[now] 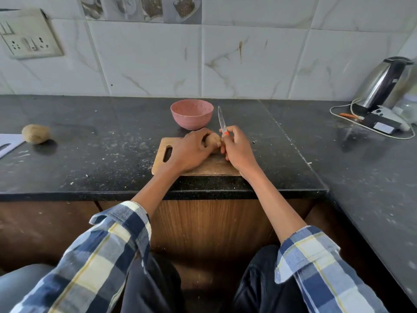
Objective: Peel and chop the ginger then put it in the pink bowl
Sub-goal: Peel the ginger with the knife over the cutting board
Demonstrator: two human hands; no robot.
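Observation:
A tan piece of ginger [214,140] lies on a small wooden cutting board [207,167] at the counter's front. My left hand [191,150] curls over the ginger and holds it down; most of it is hidden under the fingers. My right hand [238,147] grips the orange handle of a knife [222,121], its blade pointing up and away, just right of the ginger. The pink bowl [192,114] stands directly behind the board, with no contents visible.
A brown potato-like lump [35,133] sits at the far left beside a white board [9,144]. A steel kettle [383,83] with base and cord stands at the back right. The black counter [90,154] is speckled with crumbs; its front edge runs just below the board.

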